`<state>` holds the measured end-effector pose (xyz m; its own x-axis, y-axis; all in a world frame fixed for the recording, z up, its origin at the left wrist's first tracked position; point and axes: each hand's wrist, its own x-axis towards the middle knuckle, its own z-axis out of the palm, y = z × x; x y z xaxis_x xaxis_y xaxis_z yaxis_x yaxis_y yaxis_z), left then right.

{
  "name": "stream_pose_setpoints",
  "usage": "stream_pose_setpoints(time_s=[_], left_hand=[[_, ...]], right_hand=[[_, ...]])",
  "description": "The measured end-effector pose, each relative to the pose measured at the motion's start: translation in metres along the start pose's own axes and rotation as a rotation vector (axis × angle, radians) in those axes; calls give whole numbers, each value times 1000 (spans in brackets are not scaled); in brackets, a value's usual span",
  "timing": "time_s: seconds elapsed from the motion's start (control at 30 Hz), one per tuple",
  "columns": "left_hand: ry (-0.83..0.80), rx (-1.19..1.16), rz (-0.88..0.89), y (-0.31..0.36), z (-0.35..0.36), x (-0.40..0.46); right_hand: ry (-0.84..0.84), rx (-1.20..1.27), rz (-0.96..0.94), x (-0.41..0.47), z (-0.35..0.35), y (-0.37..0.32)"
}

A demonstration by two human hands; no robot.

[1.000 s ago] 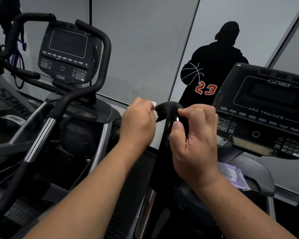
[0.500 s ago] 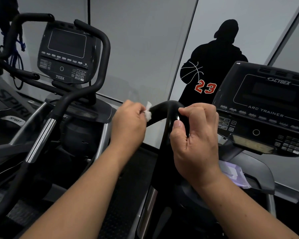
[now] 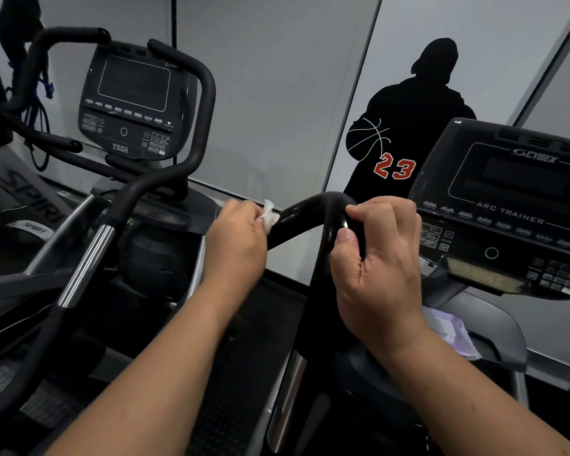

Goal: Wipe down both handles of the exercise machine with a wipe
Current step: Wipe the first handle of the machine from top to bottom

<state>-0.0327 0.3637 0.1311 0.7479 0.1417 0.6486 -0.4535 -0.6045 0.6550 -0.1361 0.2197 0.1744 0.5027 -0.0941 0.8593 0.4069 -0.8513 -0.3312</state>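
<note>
Since half a second ago the left hand [image 3: 236, 240] has slid a little further left and down along the handle [image 3: 313, 210], away from its bend, carrying the wipe [image 3: 270, 216] with it; a second ago it sat right up against the curve. Its fingers are curled round the sloping left part of the black handle, with the crumpled white wipe pinched against the bar and poking out at the top of the fist. The right hand [image 3: 380, 268] keeps its place on the right side of the bend, fingers hooked over the top and the thumb pressed on the near face, gripping the handle. The glossy handle arches between the two hands and drops toward the near edge of the view. To the right, just past the right hand, stands the Cybex console [image 3: 510, 205]. On the machine's shelf below the right wrist lies a pale packet [image 3: 451, 330]. Far left is another machine with its own console [image 3: 132, 103].
</note>
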Motion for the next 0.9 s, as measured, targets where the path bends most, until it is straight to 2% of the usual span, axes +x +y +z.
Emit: stream_pose_setpoints(time_s=[0.1,0.2,0.33,0.47,0.57,0.7,0.8,0.9], left_hand=[[-26,32,113,2,3,-8],[16,8,-19,-12,-1,-1],[2,12,81,-11,2,-12],[29,-49,-55,-20,0,-8],[15,-47,49,-14,3,-19],[53,-58,-29,-19,3,-16],[46,-24,76,-14,7,-26],[93,-89,-39,-19,7,-26]], right_hand=[[8,2,-1,1,0,0],[8,4,-8,0,0,-1],[20,5,-14,0,0,0],[16,7,-12,0,1,0],[18,5,-10,0,1,1],[15,0,-5,-1,1,0],[18,5,0,-1,0,0],[16,2,0,-1,0,-1]])
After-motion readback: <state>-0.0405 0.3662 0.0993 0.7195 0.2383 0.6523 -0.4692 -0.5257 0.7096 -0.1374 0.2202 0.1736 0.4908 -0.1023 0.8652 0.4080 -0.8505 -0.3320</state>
